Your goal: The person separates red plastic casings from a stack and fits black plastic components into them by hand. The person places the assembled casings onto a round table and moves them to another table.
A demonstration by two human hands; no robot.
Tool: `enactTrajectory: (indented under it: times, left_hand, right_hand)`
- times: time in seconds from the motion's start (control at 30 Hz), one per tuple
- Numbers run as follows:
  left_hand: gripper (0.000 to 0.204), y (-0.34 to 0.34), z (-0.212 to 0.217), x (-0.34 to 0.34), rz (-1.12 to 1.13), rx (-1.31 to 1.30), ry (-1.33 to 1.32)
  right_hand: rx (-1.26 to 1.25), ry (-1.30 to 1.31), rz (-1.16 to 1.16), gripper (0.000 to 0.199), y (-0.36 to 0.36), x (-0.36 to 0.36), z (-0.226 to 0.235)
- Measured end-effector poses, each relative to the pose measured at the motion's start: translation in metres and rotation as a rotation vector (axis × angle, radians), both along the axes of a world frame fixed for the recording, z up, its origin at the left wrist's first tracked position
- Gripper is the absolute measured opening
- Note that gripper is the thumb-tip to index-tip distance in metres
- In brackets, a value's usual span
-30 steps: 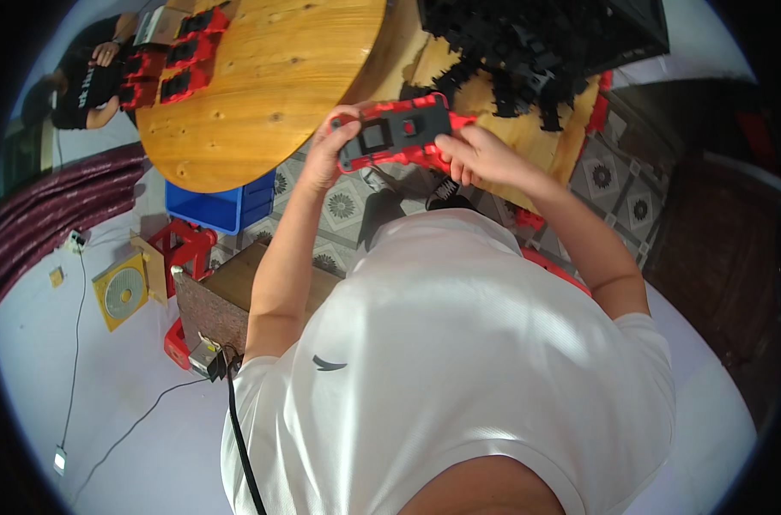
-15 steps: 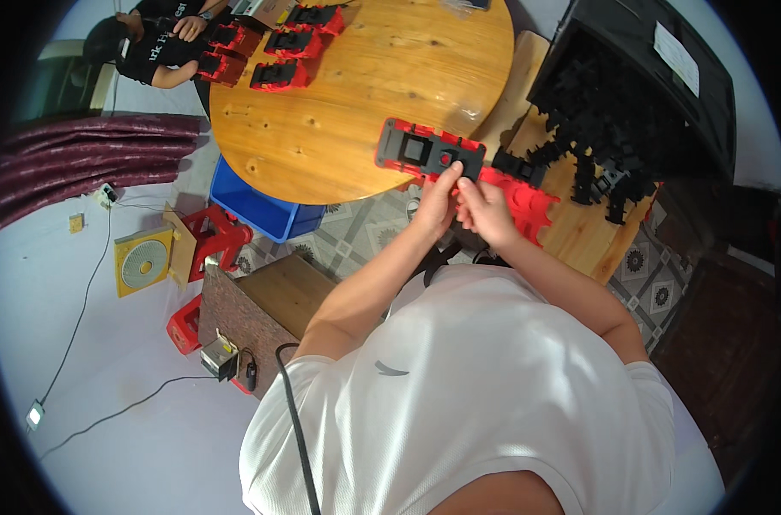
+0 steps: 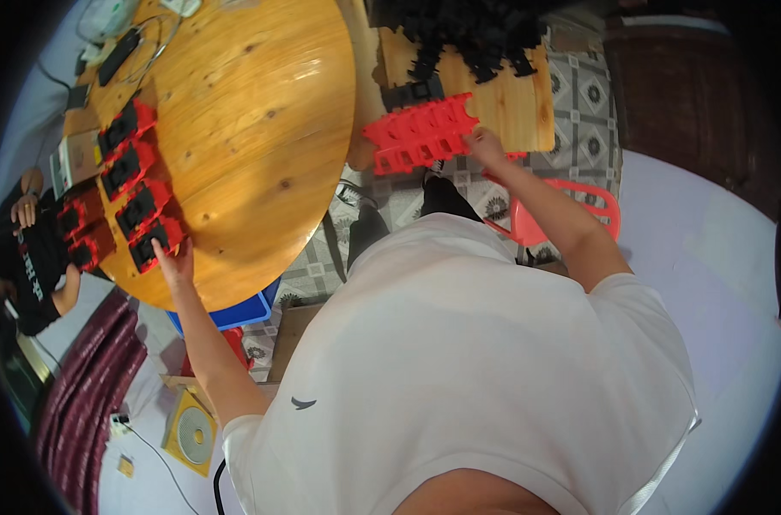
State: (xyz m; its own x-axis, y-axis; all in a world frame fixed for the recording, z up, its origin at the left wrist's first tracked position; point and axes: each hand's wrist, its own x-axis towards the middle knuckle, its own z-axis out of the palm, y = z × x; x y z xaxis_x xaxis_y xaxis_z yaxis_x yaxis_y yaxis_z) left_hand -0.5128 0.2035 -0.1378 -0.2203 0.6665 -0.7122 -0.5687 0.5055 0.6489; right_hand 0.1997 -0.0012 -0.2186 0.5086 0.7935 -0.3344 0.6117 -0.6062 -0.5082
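My left hand [image 3: 178,262] reaches over the round wooden table, its fingers closed round the edge of a red plastic part with a black plate [image 3: 155,245]. That part stands at the near end of a row of similar red and black parts [image 3: 136,204]. On the other side, my right hand [image 3: 487,148] has its fingers closed at the right end of a long red plastic piece [image 3: 420,133] with notched edges. This red piece is near the wooden bench; whether it rests on anything I cannot tell.
Many black plastic parts [image 3: 472,39] are heaped on the wooden bench [image 3: 515,112]. A red stool [image 3: 571,210] stands beside my right arm. A blue bin [image 3: 236,313] is under the round table [image 3: 262,137]. Across it, a person in black [image 3: 34,266] sits near more red parts.
My view has turned left. My hands, earlier together on one red and black part, are now apart: the left at the row on the table, the right at the red piece by the bench.
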Motion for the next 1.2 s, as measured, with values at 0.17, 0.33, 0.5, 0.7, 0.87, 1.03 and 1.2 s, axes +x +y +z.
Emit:
enactTrajectory:
  times: [0.17,0.33,0.5,0.7,0.87,1.03,1.2]
  left_hand:
    - [0.048,-0.002,0.010,0.054,0.323,-0.149,0.496]
    - [0.008,-0.068,0.023,0.257,-0.342,0.487,1.099]
    - [0.059,-0.131,-0.042,0.499,-1.412,0.778,0.948]
    - [0.084,-0.162,-0.070,0.578,-1.869,0.332,1.377]
    - [0.075,-0.163,-0.095,0.561,-1.466,0.641,1.255]
    - [0.093,-0.152,-0.126,0.553,-0.780,-0.125,1.311]
    - [0.108,-0.146,-0.144,0.539,-0.966,-0.211,1.330]
  right_hand:
    - [-0.237,0.017,-0.266,0.042,-0.021,0.090,-0.027]
    - [-0.040,0.563,-0.409,0.048,0.020,0.059,-0.042]
    - [-0.086,0.358,-0.181,0.031,0.022,0.066,-0.095]
    - [0.118,0.260,-0.067,0.017,0.006,0.116,-0.061]
    - [0.117,-0.278,0.246,0.017,-0.015,0.193,-0.013]
    - [-0.013,-0.353,0.296,0.022,-0.011,0.204,-0.011]
    - [0.276,-0.116,0.312,0.038,-0.007,0.121,-0.012]
